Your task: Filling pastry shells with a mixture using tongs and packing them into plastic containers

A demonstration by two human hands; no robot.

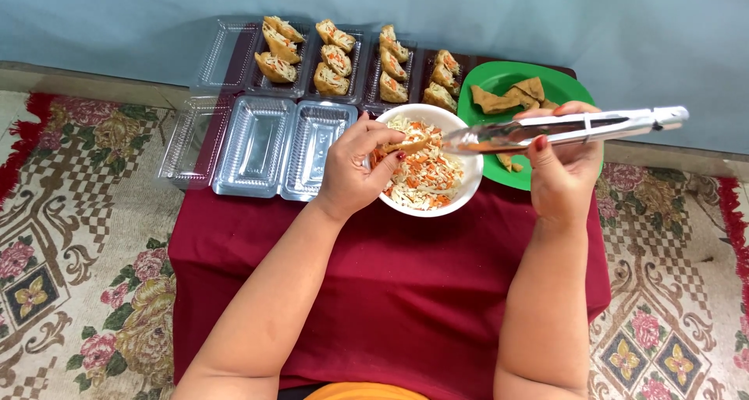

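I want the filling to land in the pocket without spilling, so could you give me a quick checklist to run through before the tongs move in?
1. Left hand holds the tofu pocket over the white bowl: ok.
2. Right hand grips the metal tongs: ok.
3. Tong tips point at the pocket: ok.
4. Tongs carry filling: cannot tell.
5. Bowl has shredded filling left: ok.
6. Empty clear trays within reach: ok.
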